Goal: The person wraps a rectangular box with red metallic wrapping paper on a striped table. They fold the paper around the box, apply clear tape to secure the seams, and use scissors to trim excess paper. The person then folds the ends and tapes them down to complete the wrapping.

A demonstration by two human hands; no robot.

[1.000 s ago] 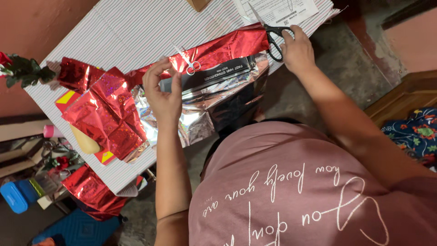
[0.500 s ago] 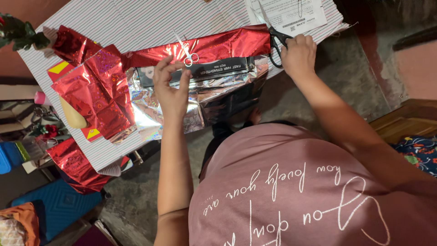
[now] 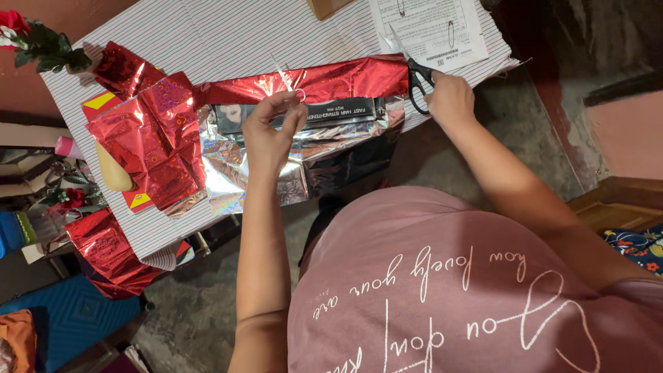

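Red foil wrap (image 3: 324, 79) lies across the far-middle of the striped tabletop (image 3: 207, 34), folded over a long dark box (image 3: 304, 114), w/ its silver underside (image 3: 276, 162) spilling off the near edge. Right hand (image 3: 450, 99) sits at the wrap's right end, fingers curled shut through the loops of black-handled scissors (image 3: 413, 69); blades point far-left over a printed paper sheet (image 3: 428, 27), just beside the foil's end. Left hand (image 3: 271, 132) is mid-wrap, fingers (image 3: 293, 110) pinched on small silver scissors w/ pink loops (image 3: 289, 81), touching the foil above the box.

Risks, as I judge them: foil is slick and creased, so a cut from the right end could wander or tear along a crease instead of running straight. Both hands carry blades, so neither pins the sheet flat; it may slide on the box or the hanging part may drag it toward the near edge. Small scissors' tip rests on the foil and could nick it or the box. Big blades sit over the paper sheet and may snip that too. A crumpled red foil pile (image 3: 148, 135) at left crowds the sheet and could snag it.
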